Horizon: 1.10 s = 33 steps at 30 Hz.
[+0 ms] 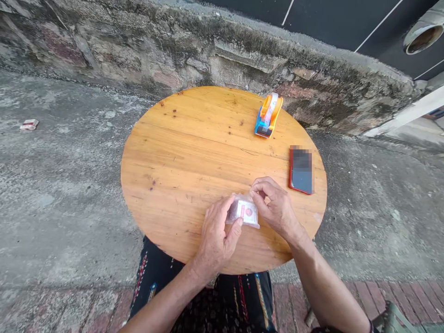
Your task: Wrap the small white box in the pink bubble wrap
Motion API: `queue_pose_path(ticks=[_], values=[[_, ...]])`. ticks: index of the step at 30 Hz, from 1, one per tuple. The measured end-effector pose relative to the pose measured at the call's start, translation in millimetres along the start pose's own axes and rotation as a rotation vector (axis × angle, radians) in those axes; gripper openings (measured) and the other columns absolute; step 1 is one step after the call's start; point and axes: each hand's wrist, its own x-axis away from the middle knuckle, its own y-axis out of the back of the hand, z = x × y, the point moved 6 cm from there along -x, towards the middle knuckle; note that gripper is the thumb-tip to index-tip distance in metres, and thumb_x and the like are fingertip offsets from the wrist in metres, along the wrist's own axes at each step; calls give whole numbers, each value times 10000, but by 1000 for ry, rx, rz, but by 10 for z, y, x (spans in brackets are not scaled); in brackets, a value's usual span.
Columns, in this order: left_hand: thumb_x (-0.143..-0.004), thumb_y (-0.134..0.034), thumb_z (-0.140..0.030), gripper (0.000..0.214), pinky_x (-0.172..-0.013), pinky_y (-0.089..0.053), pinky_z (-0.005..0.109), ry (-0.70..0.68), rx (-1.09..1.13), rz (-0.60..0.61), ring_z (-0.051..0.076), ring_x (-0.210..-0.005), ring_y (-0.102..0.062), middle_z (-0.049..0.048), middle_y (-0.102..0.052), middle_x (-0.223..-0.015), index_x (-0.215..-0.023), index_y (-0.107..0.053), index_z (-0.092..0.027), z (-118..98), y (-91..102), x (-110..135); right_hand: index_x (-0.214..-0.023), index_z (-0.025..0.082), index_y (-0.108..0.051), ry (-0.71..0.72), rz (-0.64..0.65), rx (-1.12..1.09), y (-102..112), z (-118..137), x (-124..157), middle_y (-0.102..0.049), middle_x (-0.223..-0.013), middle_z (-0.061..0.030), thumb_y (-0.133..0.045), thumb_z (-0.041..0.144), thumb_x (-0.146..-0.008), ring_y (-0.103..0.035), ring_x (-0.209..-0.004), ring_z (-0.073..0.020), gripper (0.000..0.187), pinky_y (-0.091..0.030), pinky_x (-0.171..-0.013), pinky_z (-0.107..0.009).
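A small white box with red print (249, 212), wrapped in clear plastic that looks like bubble wrap, lies near the front of the round wooden table. My left hand (219, 227) grips it from the left, with the thumb at its near edge and the fingers along its far side. At the package's far right corner, my right hand (274, 203) is closed in a pinch on the edge of the plastic wrap (245, 197). Whether a piece of tape is between those fingertips is too small to make out.
A blue and orange tape dispenser (268, 115) stands at the table's far right. Closer, by the right edge, lies a phone in a red case (301, 173). A stone wall (173, 51) runs behind the round table (180, 152). A crumpled packet (29, 124) is on the ground.
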Motion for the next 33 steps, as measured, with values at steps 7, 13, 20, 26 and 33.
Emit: queue_pose_path(ticks=[7, 13, 20, 26, 33], values=[[-914, -515, -225, 483, -1038, -440, 448, -26, 19, -7, 242, -1242, -506, 117, -538, -1339, -1382, -398, -214, -22, 12, -5, -803, 200, -572, -25, -29, -59, 23, -28, -58, -594, -859, -40, -514, 109, -866, -539, -721, -148, 125, -452, -681, -300], [-868, -589, -240, 527, -1063, -424, 450, -90, -40, 0, 261, -1283, -467, 122, -490, -1383, -1369, -428, -215, -102, -3, 0, -794, 202, -566, -23, -82, -72, 52, -14, -86, -589, -842, -31, -516, 130, -877, -541, -721, -150, 120, -459, -694, -306], [-874, -590, -196, 543, -1038, -433, 446, -166, -145, -57, 261, -1267, -484, 129, -518, -1353, -1380, -394, -221, -123, -4, -7, -784, 203, -565, 20, -145, -14, 214, 80, -193, -607, -852, -28, -533, 115, -865, -562, -742, -148, 124, -461, -689, -292], [-840, -559, -117, 591, -1039, -423, 453, -200, -202, -80, 266, -1255, -496, 130, -536, -1332, -1392, -367, -207, -129, -4, 4, -775, 204, -562, 43, -188, 43, 366, 131, -312, -613, -852, -19, -543, 132, -863, -551, -727, -140, 115, -446, -690, -293], [-787, -595, -116, 633, -1042, -412, 458, -237, -171, -61, 277, -1246, -488, 133, -530, -1322, -1375, -376, -201, -183, -11, 15, -758, 194, -577, 19, -169, -1, 407, -27, -474, -618, -848, -17, -562, 166, -842, -538, -703, -125, 90, -436, -674, -277]])
